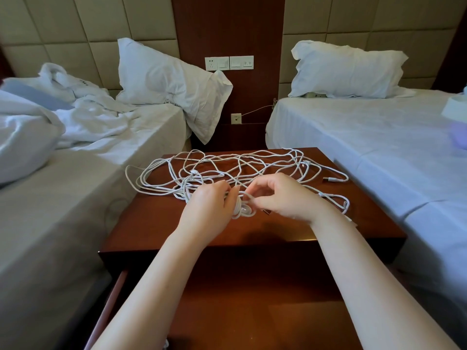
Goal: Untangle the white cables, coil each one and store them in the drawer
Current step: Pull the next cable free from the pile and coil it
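Note:
A tangle of white cables lies spread over the top of a dark wooden nightstand. Over the front middle of the top, my left hand grips a small coil of white cable. My right hand pinches a loop of that same cable just to the right of the coil. One cable end with a plug lies at the right side of the top. Below my forearms the drawer is pulled open; its inside looks dark, and a bit of white shows at its lower left.
A bed with rumpled white bedding stands on the left and a made bed on the right, each with a pillow. Wall sockets sit on the wood panel behind the nightstand. A thin wire runs from a lower socket.

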`<move>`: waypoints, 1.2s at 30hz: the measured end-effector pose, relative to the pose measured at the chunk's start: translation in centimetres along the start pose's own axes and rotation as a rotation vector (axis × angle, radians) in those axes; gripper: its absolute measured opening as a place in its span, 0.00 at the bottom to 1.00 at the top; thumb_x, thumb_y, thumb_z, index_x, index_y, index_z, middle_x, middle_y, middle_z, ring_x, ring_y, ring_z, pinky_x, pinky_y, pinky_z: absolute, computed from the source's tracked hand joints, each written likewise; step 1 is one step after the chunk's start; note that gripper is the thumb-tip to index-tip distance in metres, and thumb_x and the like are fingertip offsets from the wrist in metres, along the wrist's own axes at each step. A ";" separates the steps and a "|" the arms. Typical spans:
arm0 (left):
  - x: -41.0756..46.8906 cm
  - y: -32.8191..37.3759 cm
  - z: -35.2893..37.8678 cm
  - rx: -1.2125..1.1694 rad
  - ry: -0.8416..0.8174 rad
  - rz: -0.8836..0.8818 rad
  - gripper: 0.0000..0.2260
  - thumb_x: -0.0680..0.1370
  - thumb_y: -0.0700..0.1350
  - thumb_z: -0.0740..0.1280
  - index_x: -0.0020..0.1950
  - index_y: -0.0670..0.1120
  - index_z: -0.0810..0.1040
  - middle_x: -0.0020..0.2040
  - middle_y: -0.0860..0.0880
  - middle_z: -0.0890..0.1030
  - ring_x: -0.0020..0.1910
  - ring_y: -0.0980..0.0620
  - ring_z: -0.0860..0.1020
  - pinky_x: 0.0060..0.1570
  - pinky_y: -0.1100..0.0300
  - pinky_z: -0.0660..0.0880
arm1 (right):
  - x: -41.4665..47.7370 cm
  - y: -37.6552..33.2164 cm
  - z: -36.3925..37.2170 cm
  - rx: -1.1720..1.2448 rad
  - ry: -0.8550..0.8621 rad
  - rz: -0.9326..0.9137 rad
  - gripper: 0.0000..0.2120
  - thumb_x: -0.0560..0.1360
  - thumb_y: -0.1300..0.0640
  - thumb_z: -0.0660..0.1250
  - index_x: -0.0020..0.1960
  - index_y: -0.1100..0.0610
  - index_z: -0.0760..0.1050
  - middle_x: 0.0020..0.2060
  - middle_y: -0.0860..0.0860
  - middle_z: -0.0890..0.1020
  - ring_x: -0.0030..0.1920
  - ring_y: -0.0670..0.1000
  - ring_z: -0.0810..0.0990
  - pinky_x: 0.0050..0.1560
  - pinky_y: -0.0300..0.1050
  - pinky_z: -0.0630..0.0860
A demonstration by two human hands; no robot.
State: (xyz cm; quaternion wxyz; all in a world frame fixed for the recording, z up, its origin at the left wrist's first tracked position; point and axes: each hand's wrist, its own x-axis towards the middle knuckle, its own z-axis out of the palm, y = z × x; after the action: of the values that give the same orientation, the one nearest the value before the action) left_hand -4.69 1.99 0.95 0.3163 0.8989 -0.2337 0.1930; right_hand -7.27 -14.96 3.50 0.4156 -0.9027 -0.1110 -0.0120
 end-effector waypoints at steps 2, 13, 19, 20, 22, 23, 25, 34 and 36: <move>0.0 -0.1 0.0 0.006 0.007 0.010 0.16 0.81 0.50 0.61 0.37 0.43 0.73 0.29 0.49 0.74 0.29 0.50 0.73 0.31 0.56 0.70 | 0.0 0.1 0.3 -0.054 0.051 -0.022 0.04 0.75 0.58 0.71 0.49 0.53 0.82 0.45 0.48 0.79 0.44 0.46 0.76 0.47 0.43 0.75; -0.3 -0.8 0.8 0.129 0.087 0.153 0.14 0.79 0.48 0.63 0.36 0.42 0.75 0.28 0.49 0.73 0.26 0.53 0.69 0.26 0.66 0.57 | -0.3 0.4 0.0 0.167 -0.077 0.055 0.04 0.76 0.56 0.70 0.49 0.57 0.79 0.34 0.49 0.81 0.27 0.42 0.73 0.30 0.36 0.71; -0.3 -1.2 1.1 0.048 0.076 0.182 0.15 0.79 0.47 0.64 0.36 0.41 0.75 0.28 0.49 0.74 0.26 0.50 0.72 0.26 0.59 0.66 | -0.2 1.0 0.1 0.273 -0.110 0.050 0.06 0.74 0.65 0.70 0.51 0.59 0.79 0.37 0.49 0.80 0.28 0.43 0.74 0.30 0.34 0.71; -0.3 -1.4 1.1 0.039 0.064 0.186 0.15 0.79 0.48 0.64 0.36 0.41 0.76 0.29 0.48 0.75 0.27 0.50 0.72 0.27 0.56 0.68 | -0.2 1.1 0.3 0.298 -0.092 0.052 0.05 0.75 0.65 0.70 0.50 0.60 0.79 0.37 0.49 0.79 0.28 0.43 0.74 0.29 0.33 0.71; -0.4 -1.5 1.0 0.017 0.043 0.198 0.15 0.79 0.48 0.64 0.36 0.42 0.75 0.29 0.48 0.75 0.28 0.50 0.73 0.29 0.55 0.70 | 0.0 1.2 0.7 0.361 -0.057 0.053 0.04 0.74 0.63 0.71 0.49 0.59 0.79 0.37 0.49 0.78 0.28 0.43 0.73 0.28 0.34 0.70; -0.4 -1.4 1.0 0.014 0.033 0.205 0.15 0.79 0.48 0.64 0.35 0.42 0.75 0.29 0.48 0.75 0.28 0.50 0.73 0.29 0.56 0.69 | 0.1 1.3 0.8 0.386 -0.041 0.052 0.04 0.74 0.63 0.71 0.48 0.59 0.79 0.37 0.49 0.78 0.28 0.43 0.73 0.28 0.34 0.69; -0.3 -1.2 0.8 0.007 0.012 0.213 0.14 0.79 0.48 0.63 0.35 0.44 0.74 0.28 0.49 0.74 0.27 0.51 0.72 0.29 0.58 0.68 | 0.2 1.3 1.0 0.414 -0.013 0.053 0.05 0.73 0.65 0.71 0.47 0.59 0.78 0.37 0.50 0.78 0.28 0.43 0.74 0.28 0.34 0.69; 0.1 -1.2 0.4 -0.202 -0.063 -0.029 0.18 0.80 0.48 0.62 0.35 0.38 0.74 0.25 0.52 0.68 0.25 0.56 0.65 0.27 0.64 0.62 | 0.3 0.7 1.7 0.455 0.080 0.051 0.04 0.75 0.65 0.69 0.49 0.59 0.78 0.36 0.51 0.78 0.29 0.43 0.76 0.30 0.35 0.73; 0.2 -1.2 0.3 -0.207 -0.066 -0.078 0.19 0.80 0.49 0.61 0.37 0.36 0.75 0.26 0.49 0.70 0.26 0.54 0.67 0.28 0.62 0.64 | 0.4 0.7 2.1 0.467 0.078 0.052 0.04 0.76 0.65 0.68 0.50 0.59 0.77 0.37 0.50 0.78 0.29 0.43 0.77 0.31 0.35 0.74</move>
State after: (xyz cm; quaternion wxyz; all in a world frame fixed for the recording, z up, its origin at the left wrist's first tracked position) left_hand -3.78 2.55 0.24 0.4067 0.8758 -0.2276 0.1257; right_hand -6.87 -13.73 1.68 0.6174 -0.7833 -0.0714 -0.0099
